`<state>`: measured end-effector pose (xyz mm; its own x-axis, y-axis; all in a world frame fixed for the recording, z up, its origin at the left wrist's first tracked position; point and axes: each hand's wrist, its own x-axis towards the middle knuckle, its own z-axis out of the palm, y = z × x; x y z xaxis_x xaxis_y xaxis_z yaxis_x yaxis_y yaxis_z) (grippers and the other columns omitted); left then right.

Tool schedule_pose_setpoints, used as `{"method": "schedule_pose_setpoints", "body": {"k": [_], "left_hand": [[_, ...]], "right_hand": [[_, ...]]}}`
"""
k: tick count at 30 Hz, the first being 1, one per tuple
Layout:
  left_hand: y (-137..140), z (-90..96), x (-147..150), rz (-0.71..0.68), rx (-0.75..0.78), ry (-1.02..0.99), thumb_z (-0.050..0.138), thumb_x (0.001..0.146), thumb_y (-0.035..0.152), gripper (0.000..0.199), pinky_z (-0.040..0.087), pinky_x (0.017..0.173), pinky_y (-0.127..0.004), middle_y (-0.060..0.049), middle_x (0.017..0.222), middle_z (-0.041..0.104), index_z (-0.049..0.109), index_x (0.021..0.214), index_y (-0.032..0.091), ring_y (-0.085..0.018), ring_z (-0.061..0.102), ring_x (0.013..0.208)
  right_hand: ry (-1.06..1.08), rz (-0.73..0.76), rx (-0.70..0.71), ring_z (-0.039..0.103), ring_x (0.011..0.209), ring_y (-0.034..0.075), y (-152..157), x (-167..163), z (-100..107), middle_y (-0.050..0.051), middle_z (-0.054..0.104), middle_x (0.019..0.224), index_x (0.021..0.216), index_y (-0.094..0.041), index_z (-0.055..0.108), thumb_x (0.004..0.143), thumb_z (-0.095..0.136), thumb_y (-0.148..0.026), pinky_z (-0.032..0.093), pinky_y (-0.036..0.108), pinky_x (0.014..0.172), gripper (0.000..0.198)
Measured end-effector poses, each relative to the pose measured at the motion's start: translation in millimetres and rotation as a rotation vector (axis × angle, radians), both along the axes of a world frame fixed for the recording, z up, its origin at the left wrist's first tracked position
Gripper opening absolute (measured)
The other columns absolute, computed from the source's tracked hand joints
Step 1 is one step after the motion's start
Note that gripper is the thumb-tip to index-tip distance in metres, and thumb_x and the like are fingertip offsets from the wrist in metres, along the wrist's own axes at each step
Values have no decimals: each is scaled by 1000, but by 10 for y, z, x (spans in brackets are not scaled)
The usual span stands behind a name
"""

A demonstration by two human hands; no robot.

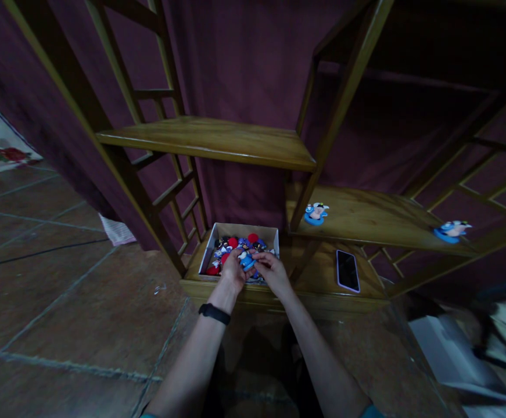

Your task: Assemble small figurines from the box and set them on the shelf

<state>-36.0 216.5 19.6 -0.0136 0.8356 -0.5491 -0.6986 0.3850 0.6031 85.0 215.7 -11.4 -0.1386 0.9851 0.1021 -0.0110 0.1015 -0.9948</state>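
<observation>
Both my hands meet over the front of an open cardboard box [208,253] full of small red, blue, white and black figurines. A blue and white figurine [247,260] is between them. My left hand [234,270] cups it from the left and below, with a black band on that wrist. From the right, the fingers of my right hand [274,273] are bent in against the same figurine. Two similar figurines on blue bases stand on the shelf to the right, one near the post [316,213] and one near the far end [452,231].
The box stands on the low wooden shelf of an open display rack. Above it runs a higher shelf board [204,138]. A phone [347,271] lies on the low shelf to the right. A dark cable [39,255] crosses the tiled floor at left. A white box-like object [457,354] is at lower right.
</observation>
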Motion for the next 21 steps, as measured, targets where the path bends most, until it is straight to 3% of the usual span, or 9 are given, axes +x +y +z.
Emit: {"method": "schedule_pose_setpoints", "body": {"k": [21], "left_hand": [[24, -4, 4, 26, -35, 9, 52, 79, 26, 11, 49, 48, -24, -2, 63, 61, 55, 79, 15, -13, 57, 49]], "right_hand": [[-307, -24, 264, 58, 91, 16, -27, 30, -35, 1, 60, 95, 89, -25, 65, 75, 56, -17, 47, 31, 84, 18]]}}
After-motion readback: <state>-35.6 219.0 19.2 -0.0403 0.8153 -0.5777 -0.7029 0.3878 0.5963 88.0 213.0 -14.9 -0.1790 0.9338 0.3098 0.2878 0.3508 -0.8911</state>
